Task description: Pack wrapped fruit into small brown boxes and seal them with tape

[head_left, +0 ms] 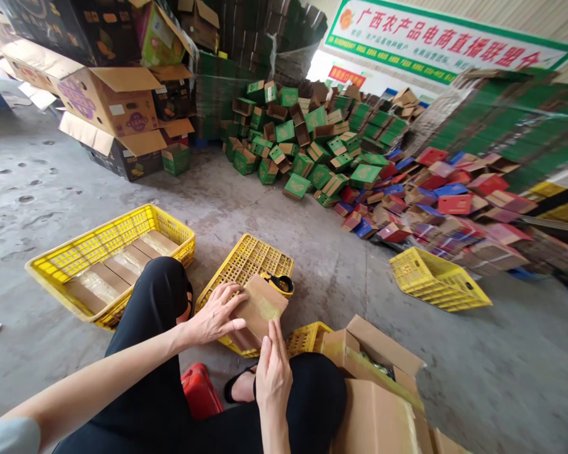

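A small brown cardboard box [260, 309] with clear tape across its top rests on an upturned yellow crate [246, 258] in front of me. My left hand [217, 318] lies on the box's left part, fingers spread. At the near right edge, the stretched fingers of my right hand [273, 372] touch the taped side, palm turned inward. Just behind the box, a black and yellow tape dispenser [281, 284] sits on the crate, partly hidden by the box.
At left, a yellow crate [111, 230] holds several taped boxes. Larger open cartons [373, 410] stand by my right knee, a red stool [201, 388] between my legs. Another yellow crate [437, 280] lies farther right. Green boxes [297, 186] and red-blue boxes [454, 205] are heaped behind.
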